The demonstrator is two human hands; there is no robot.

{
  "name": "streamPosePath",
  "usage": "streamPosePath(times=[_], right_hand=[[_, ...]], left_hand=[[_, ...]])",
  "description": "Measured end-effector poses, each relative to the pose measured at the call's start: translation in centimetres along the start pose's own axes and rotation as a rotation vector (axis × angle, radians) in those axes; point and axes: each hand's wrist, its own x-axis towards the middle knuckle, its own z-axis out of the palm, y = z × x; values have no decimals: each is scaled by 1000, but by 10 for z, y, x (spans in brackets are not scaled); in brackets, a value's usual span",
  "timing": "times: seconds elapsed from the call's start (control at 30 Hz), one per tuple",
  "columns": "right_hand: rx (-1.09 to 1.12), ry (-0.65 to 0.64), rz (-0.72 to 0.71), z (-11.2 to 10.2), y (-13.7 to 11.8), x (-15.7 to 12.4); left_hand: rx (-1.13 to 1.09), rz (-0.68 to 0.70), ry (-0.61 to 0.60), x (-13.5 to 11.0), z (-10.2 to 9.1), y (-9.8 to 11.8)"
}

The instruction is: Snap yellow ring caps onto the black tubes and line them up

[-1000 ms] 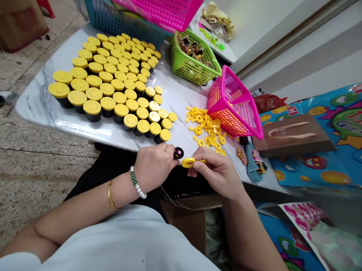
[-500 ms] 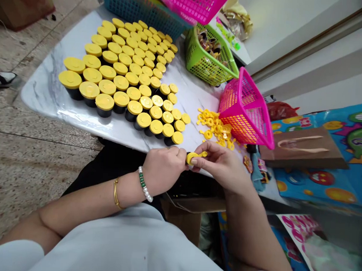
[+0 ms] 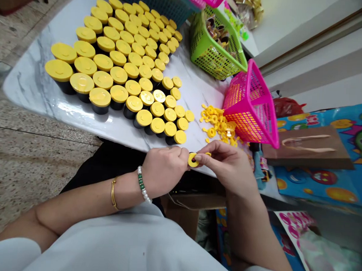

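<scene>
My left hand [image 3: 164,168] and my right hand [image 3: 227,165] meet at the table's near edge. Both pinch a small yellow ring cap [image 3: 193,159], which now covers the little black container held in my left fingers. My left wrist wears a bead bracelet and a gold bangle. A loose heap of yellow caps [image 3: 219,125] lies just beyond my right hand. Several rows of black containers with yellow lids [image 3: 124,65] fill the white marble table [image 3: 30,89] to the left.
A tipped pink basket [image 3: 251,106] lies beside the cap heap. A green basket [image 3: 215,45] stands behind it, blue and pink baskets at the far edge. A brown paper bag [image 3: 309,147] rests on colourful sheets at right. A cardboard box sits under the table.
The yellow cap in my right hand came onto the black container in my left hand. The view shifted so the table sits higher and more to the right.
</scene>
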Motion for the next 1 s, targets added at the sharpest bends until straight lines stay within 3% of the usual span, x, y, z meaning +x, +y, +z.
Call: streamPosePath(times=[0.23,0.4,0.6,0.73,1.0], right_hand=[[-3,-32,-2,2,4,4],[70,-91,71,5,2,0],[252,-144,202,8,15,2],[361,-105,178,13,26,2],[405,-11,137,20,33,-6]], left_hand=[[3,23,55,0,3,-2],[-30,29,102,-4,1,0],[-69,-8,19,-3,-4,3],[-58,-31,3,-1,0,1],[-146,28,155,-7,7,-7]])
